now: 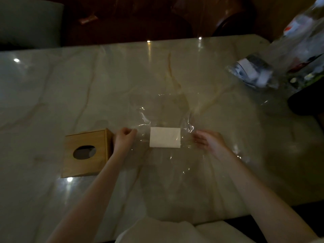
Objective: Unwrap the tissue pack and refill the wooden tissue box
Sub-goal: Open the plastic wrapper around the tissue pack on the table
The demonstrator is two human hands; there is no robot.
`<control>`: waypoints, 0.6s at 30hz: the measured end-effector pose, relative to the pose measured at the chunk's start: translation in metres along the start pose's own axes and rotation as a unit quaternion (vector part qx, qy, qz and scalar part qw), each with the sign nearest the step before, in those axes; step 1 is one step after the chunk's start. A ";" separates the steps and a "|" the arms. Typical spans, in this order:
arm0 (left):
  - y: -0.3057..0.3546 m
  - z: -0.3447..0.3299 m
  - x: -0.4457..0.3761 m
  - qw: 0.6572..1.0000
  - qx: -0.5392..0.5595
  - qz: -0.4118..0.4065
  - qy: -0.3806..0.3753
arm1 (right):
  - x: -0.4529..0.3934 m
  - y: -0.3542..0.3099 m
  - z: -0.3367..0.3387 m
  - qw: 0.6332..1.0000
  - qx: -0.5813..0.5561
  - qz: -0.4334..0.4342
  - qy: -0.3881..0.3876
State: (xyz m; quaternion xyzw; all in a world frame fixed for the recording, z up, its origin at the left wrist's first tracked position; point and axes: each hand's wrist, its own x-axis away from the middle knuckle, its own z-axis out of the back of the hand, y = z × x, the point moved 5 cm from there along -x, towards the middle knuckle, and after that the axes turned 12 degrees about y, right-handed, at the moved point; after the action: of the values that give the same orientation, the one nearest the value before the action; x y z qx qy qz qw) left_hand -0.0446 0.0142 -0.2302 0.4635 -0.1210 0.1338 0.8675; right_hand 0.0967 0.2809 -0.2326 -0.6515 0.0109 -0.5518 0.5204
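I read this as mid-unwrap: left hand (123, 140) pinches the clear wrap (143, 127), right hand (207, 141) loosely open beside the tissue stack (165, 137); next, lift it toward the wooden box (86, 153).

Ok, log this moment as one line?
step: unwrapping | left hand: pinching wrap | right hand: on wrap | tissues: between hands | box: left, closed

Two bare forearms, no sleeves, watch or rings visible, pale cloth garment (184, 232) at the bottom edge
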 end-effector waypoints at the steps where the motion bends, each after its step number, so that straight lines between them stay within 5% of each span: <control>1: -0.002 -0.001 0.003 1.000 0.001 -0.001 0.003 | 0.001 0.003 0.000 1.000 -0.001 0.005 0.001; 8: -0.014 0.001 0.011 0.977 0.187 0.106 0.015 | 0.010 -0.014 0.005 0.992 -0.045 0.096 0.061; 18: 0.013 0.009 0.022 0.972 0.221 0.052 0.065 | 0.035 -0.042 0.012 0.980 -0.068 0.180 0.050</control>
State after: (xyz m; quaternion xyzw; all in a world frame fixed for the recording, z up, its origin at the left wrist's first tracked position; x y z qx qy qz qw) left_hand -0.0295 0.0158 -0.2079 0.6272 -0.0554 0.2320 0.7414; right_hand 0.0955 0.2870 -0.1770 -0.6442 0.1914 -0.4788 0.5649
